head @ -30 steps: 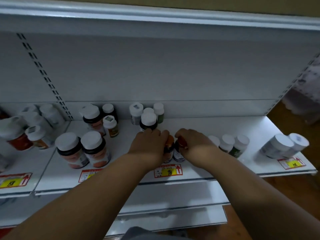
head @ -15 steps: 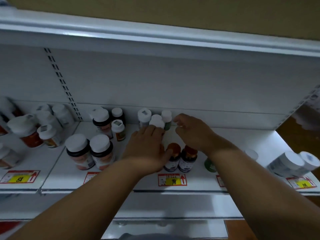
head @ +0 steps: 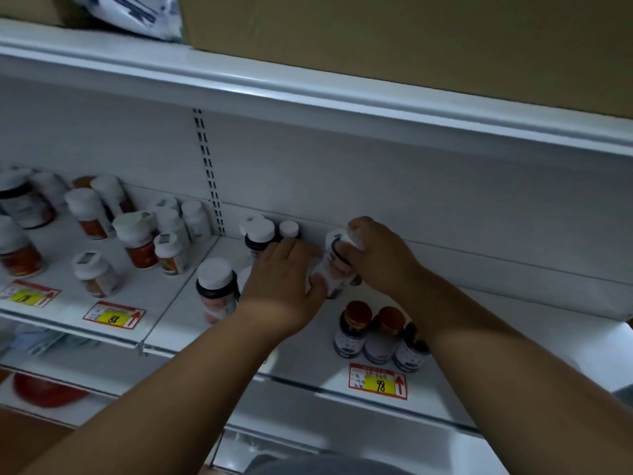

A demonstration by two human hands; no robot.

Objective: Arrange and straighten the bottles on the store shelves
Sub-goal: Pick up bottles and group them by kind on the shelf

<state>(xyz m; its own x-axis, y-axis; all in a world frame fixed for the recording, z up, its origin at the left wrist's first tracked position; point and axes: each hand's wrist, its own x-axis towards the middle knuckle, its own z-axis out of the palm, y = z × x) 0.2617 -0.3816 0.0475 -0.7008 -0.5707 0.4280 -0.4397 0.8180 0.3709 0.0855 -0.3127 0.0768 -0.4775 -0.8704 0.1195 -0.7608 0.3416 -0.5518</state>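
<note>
White-capped bottles on a pale shelf

White-capped bottles [head: 137, 240] standing loosely at left on shelf [head: 191, 310]. Left hand [head: 286, 282] with thumb against tilted white bottle [head: 334, 269]; right hand [head: 378, 258] curled round its top. Just right below, three brown-capped bottles [head: 376, 332] upright, contents not visible.

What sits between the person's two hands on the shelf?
In the head view, a white-capped bottle, tilted, gripped between left hand and right hand.

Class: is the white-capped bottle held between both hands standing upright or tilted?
Tilted. The bottle leans, cap toward the right hand, base toward the left hand, unlike the upright orange-capped bottles.
</note>
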